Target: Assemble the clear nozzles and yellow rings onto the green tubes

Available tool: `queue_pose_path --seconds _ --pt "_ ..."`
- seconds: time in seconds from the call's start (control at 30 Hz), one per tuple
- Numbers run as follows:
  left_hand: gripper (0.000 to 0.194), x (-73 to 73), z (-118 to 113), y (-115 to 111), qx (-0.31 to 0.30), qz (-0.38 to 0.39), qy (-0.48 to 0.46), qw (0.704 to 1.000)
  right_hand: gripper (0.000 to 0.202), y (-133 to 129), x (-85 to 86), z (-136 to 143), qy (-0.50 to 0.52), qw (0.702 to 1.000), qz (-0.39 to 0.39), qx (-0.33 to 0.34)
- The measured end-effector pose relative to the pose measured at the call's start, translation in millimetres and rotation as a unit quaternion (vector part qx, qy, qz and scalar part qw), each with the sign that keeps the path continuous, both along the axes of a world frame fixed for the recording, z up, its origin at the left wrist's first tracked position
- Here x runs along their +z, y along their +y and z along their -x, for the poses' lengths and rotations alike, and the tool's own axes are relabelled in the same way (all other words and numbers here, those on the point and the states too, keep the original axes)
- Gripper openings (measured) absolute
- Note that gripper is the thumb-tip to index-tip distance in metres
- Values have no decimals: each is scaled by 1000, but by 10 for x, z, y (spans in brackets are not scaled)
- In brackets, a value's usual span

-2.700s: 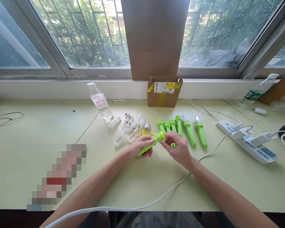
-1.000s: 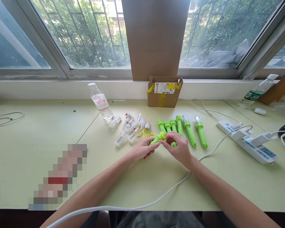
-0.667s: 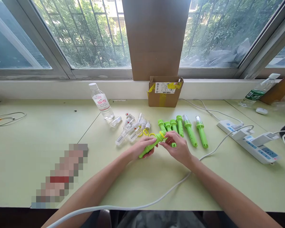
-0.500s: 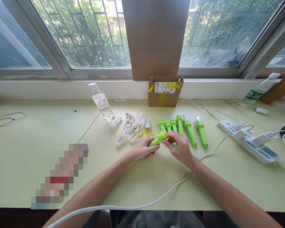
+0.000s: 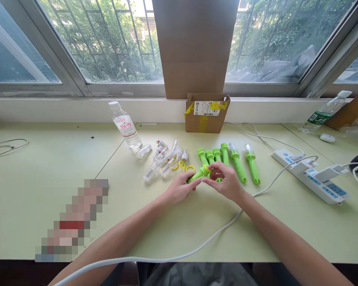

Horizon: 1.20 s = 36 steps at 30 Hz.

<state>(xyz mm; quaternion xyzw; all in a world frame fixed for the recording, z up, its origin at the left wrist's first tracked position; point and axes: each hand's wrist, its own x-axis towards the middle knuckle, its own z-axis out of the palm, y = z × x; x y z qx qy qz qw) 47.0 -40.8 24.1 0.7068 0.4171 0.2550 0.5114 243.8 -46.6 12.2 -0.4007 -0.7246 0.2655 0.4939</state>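
While our left hand (image 5: 180, 188) and right hand (image 5: 227, 182) grip a green tube (image 5: 197, 174), a box (image 5: 193, 122), contents hidden, stands by the surface's (image 5: 56, 159) far edge (image 5: 164, 124).

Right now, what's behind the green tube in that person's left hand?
Just beyond the held green tube lie more green tubes, with a yellow ring farther left. The held green tube and right hand hide parts of those tubes from view.
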Motion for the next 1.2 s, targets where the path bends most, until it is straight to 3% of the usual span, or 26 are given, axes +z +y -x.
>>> queue_pose_path --seconds 0.27,0.5,0.73,0.97,1.07,1.13,1.2 --pt "41 -29 40 51 -5 71 -26 997 13 37 -31 14 -43 998 -35 -20" --pt "40 -17 51 75 -10 83 -38 996 15 38 -61 49 -28 999 -34 -31" --pt "42 6 83 101 -25 148 -78 986 14 9 -14 82 -17 999 -40 -28" --pt "47 37 155 151 -69 194 -107 973 11 -11 -12 92 -40 995 -87 -28" --pt "41 33 112 106 -65 128 -54 988 8 2 -31 61 -56 991 -113 -35" --pt "32 9 54 55 -35 9 14 999 7 11 -43 35 -67 989 -127 -39" --pt "25 -29 -5 12 38 -134 81 987 6 18 -47 13 -71 988 -132 -46"
